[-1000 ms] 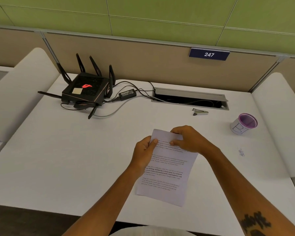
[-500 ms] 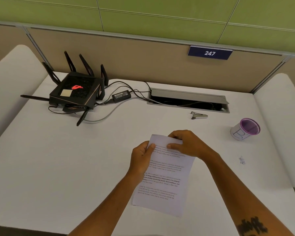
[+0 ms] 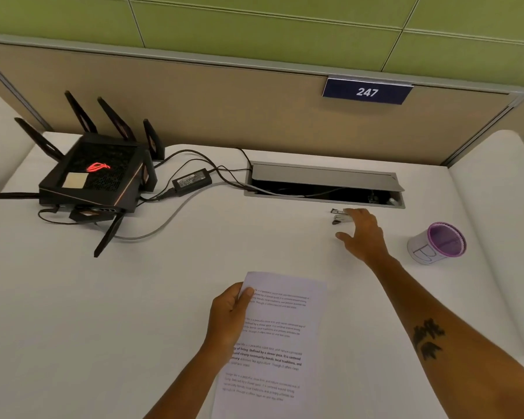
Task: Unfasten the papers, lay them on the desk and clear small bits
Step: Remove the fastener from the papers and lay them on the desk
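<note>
The printed white papers (image 3: 280, 334) are held over the white desk (image 3: 133, 297), near its front edge. My left hand (image 3: 229, 316) grips their upper left edge, thumb on top. Far back on the desk, just in front of the cable slot, my right hand (image 3: 362, 234) is stretched out with its fingers straight. Its fingertips reach the small grey metal staple remover (image 3: 338, 215), which it partly covers. A purple-rimmed white cup (image 3: 436, 243) stands at the right.
A black router (image 3: 94, 176) with several antennas, its power brick (image 3: 191, 180) and cables occupy the back left. The open cable slot (image 3: 324, 186) runs along the back. White side dividers (image 3: 496, 222) flank the desk.
My right hand let go of the top of the papers and reached back and right to the staple remover. My left hand keeps hold of the papers.
</note>
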The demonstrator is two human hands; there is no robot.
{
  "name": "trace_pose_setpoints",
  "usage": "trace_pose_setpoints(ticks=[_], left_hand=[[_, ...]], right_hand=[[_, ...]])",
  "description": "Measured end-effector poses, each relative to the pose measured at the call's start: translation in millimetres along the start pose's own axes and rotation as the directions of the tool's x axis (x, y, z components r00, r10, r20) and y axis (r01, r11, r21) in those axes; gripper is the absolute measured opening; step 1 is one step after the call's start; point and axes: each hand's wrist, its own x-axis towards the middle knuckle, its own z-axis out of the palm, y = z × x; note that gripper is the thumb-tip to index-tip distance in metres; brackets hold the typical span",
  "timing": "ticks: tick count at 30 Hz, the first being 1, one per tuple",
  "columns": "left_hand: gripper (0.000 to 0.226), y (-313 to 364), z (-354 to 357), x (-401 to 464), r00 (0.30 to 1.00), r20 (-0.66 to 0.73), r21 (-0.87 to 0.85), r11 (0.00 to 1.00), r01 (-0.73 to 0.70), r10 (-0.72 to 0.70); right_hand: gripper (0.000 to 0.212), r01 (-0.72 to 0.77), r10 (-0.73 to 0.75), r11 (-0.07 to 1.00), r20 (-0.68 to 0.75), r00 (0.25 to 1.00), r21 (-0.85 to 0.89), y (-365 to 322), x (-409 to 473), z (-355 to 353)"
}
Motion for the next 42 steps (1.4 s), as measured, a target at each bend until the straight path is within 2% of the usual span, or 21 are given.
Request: trace_pose_setpoints(ticks=[6, 10, 15, 19, 24, 31, 36, 39, 42], left_hand=[[0.021, -6.1, -4.1, 13.8, 0.999, 0.019, -0.013, 0.999, 0.033, -0.032], [0.02, -12.4, -7.2, 21.6, 0.998, 0.022, -0.003, 0.998, 0.057, -0.057], [0.02, -16.7, -7.9, 25.9, 0.997, 0.031, 0.008, 0.998, 0.068, -0.068], [0.02, -17.5, -7.6, 24.4, 0.997, 0.028, 0.01, 0.997, 0.074, -0.074], [0.021, -17.5, -9.9, 19.4, 0.997, 0.037, 0.022, 0.998, 0.06, -0.061], [0.021, -10.2, -13.3, 2.6, 1.0, 0.023, 0.051, 0.999, 0.016, -0.018], [0.021, -8.3, -17.0, -12.5, 0.998, 0.038, 0.081, 0.995, -0.059, 0.056], [0.021, -5.8, -19.1, -23.5, 0.993, 0.054, 0.14, 0.984, -0.113, 0.106], [0.018, -3.1, -19.5, -32.9, 0.987, 0.074, 0.212, 0.965, -0.157, 0.144]], right_hand=[[0.079, 0.051, -0.043, 0.995, 0.101, 0.994, -0.08, 2.3, 40.3, 2.4], [0.066, 0.082, -0.06, 0.988, 0.16, 0.985, -0.132, 4.2, 55.2, 8.0], [0.051, 0.081, -0.065, 0.988, 0.123, 0.99, -0.132, 7.1, 59.6, 11.3], [0.048, 0.06, -0.058, 0.998, 0.097, 0.994, -0.017, 6.8, 48.2, 15.0], [0.042, 0.062, -0.091, 0.952, 0.082, 0.992, 0.3, -4.4, 7.4, 25.3], [0.04, 0.135, -0.209, 0.896, 0.134, 0.969, 0.422, -32.6, -52.4, 25.3], [0.04, 0.308, -0.407, 0.864, 0.191, 0.893, 0.398, -64.8, -82.0, 13.7], [0.042, 0.442, -0.539, 0.826, 0.265, 0.799, 0.35, -86.4, -97.1, 7.8], [0.044, 0.551, -0.611, 0.792, 0.349, 0.711, 0.263, -104.4, -108.8, 4.0]])
